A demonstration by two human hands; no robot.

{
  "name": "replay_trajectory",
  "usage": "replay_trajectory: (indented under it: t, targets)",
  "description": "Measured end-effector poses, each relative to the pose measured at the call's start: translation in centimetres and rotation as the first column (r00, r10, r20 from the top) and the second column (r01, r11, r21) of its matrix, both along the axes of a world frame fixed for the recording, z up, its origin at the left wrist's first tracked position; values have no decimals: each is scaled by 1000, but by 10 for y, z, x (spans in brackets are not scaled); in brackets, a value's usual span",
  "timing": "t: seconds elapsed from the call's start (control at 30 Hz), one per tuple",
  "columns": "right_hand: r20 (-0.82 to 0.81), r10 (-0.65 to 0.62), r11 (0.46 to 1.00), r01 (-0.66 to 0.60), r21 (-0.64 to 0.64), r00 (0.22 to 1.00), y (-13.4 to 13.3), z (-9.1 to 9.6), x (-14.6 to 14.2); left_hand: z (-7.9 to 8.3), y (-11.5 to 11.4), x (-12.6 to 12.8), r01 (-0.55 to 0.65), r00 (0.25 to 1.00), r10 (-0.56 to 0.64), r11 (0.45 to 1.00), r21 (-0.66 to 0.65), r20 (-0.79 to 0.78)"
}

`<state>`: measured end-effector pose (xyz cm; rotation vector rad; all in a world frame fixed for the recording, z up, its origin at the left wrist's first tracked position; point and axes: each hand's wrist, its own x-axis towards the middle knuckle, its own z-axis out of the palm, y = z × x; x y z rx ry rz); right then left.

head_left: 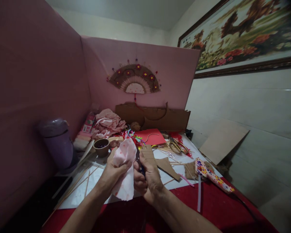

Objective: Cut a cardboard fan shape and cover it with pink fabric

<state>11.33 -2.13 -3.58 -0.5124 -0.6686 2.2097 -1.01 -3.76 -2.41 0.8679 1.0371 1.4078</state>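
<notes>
My left hand (113,173) grips a piece of pale pink cloth with pink dots (124,184), which hangs down in front of me. Fingers of my right hand (147,178) wrap round a slim dark-handled tool (140,163) that looks like a knife or scissors. Its dark upper end points up along the cloth's right edge; whether it touches the cloth I cannot tell. Just beyond my right hand lie a ridged piece of cardboard (147,153) and a cut scrap of cardboard (168,167).
Crumpled dotted cloth (109,121), a brown bowl (102,148) and a purple bottle (59,142) stand left. Gold-handled scissors (176,146) lie by red paper (151,137). A flower-patterned glue gun (213,176) rests right. A decorated fan (137,77) hangs on the pink panel (177,74).
</notes>
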Motion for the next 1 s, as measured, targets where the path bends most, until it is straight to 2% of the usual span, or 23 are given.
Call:
replay_trajectory:
  t: [0.1,0.33,0.6,0.87,1.0]
  targets:
    - [-8,-1,1000,1,-9,1000,0,0,0,-3,2,-2,62,996,-63,998,-12,-62]
    - [-88,50,998,-47,38,995,4,0,5,-10,5,-5,80,994,-81,997,-9,-74]
    - [-22,-52,998,52,32,998,3,2,3,-9,4,-7,85,988,-88,996,-28,-126]
    - [-84,-42,999,44,20,996,5,5,8,-19,10,-12,125,977,-128,992,-29,-171]
    - [-63,-82,996,84,29,995,7,4,7,-17,9,-12,141,972,-144,990,-29,-186]
